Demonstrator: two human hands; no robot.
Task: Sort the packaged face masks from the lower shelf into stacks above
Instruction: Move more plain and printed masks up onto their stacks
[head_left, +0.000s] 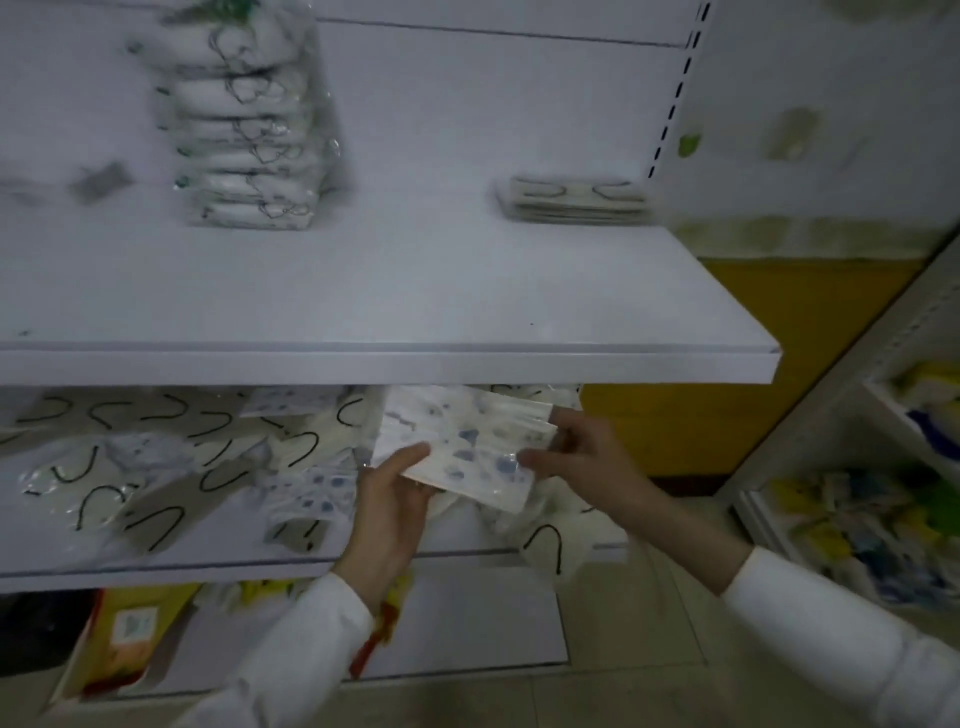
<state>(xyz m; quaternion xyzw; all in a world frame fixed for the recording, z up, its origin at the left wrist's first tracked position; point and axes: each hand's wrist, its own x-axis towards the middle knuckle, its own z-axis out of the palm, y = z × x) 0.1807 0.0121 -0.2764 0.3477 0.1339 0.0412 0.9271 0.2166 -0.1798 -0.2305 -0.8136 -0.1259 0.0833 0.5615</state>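
A small bundle of blue-patterned packaged masks (467, 447) is held in front of the lower shelf (156, 569). My left hand (392, 499) grips its lower left corner and my right hand (582, 457) pinches its right end. Loose packaged masks (156, 467), white with black ear loops and some blue-patterned, lie scattered over the lower shelf. On the upper shelf (389, 364) stands a tall stack of white masks (249, 135) at the left and a low stack (571, 200) at the right.
A slotted upright (670, 98) bounds the shelf at the right. Another rack with yellow and blue goods (872, 514) stands to the right. Yellow packets (124, 639) lie below the lower shelf, above a tiled floor.
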